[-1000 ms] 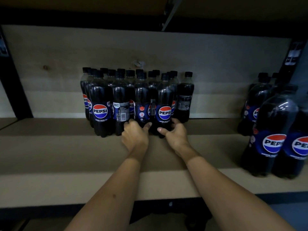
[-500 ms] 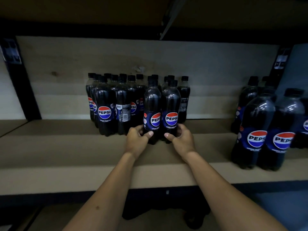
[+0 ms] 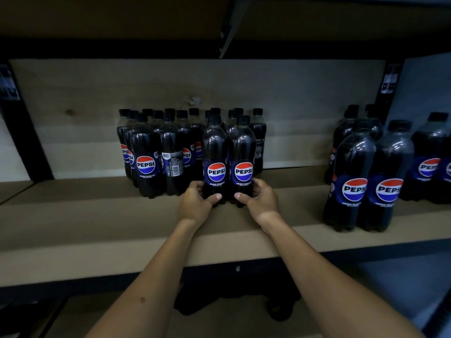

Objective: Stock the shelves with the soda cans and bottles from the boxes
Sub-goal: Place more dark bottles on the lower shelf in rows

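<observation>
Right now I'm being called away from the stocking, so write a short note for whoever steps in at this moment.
Left hand grips the base of the left front bottle; right hand grips the right front bottle beside it. Both bottles stand upright on the shelf, labels facing out, just in front of the small-bottle cluster.
Done: a block of small bottles stands at the back; large bottles stand at the right.
Left: let go of the pair once it lines up with the front row, then fill the bare shelf. No boxes or cans are in view.
</observation>
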